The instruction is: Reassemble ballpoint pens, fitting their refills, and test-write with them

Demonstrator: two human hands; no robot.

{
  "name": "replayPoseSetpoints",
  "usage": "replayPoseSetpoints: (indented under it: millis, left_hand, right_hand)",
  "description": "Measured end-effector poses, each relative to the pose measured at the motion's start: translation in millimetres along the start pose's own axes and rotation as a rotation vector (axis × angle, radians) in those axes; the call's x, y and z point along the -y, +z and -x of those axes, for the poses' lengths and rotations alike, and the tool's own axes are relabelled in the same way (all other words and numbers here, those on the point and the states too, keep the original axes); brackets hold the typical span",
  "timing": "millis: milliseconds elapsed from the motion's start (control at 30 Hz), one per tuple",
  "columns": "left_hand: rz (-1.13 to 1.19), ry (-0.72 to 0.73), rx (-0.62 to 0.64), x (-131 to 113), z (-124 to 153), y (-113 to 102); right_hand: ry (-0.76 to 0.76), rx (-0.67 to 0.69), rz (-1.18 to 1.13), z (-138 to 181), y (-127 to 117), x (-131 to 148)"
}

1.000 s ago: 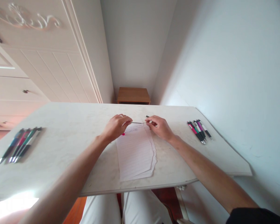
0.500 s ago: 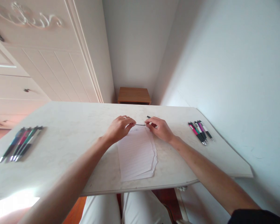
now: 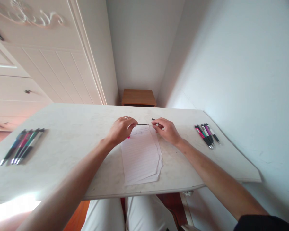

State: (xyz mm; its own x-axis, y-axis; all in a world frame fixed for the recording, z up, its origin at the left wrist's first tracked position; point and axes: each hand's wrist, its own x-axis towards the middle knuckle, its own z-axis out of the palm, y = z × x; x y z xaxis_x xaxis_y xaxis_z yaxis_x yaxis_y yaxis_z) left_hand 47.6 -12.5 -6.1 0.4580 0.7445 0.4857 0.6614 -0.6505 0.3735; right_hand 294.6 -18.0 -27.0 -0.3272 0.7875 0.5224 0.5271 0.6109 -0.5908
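- The paper [image 3: 141, 163] is lying nearest us on the table [image 3: 86, 123], its right side torn. Its sheets are overlapping unevenly, so we are risking a slide or a crease if a wrist is catching an edge.
- Our left hand [image 3: 122, 130] is pinching the near-left end of the rod [image 3: 143, 124], thumb and finger together. A pink piece [image 3: 128, 137] is showing beneath; we are not able to tell whether it is sitting in the palm or on the paper.
- Our right hand [image 3: 167, 130] is gripping a black piece [image 3: 153, 119], which is jutting past the fingers. Its fingertips are standing close to the rod's other end; contact there is too small to make out.
- The rod is spanning the gap between the hands, roughly level, by the paper's far edge. We are judging it liable to bend if the hands are pushing out of line, and to slip if the left pinch is loosening.
- The right pens [image 3: 207, 136] are lying well apart from the right hand; a wide elbow swing could be scattering them.
- The left pens [image 3: 26, 146] are lying farther off, blurred.
- Beyond, the wall [image 3: 231, 80] is limiting reach rightward, the cabinet [image 3: 48, 73] leftward; a box [image 3: 139, 97] is standing past the table.
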Motion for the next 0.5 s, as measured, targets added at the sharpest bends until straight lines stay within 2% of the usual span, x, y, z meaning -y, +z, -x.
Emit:
replayPoseSetpoints:
  millis: [500]
  left_hand:
    - [0.019, 0.015, -0.010, 0.3, 0.1, 1.3]
  right_hand:
    - [0.006, 0.004, 0.015, -0.7, -0.1, 0.9]
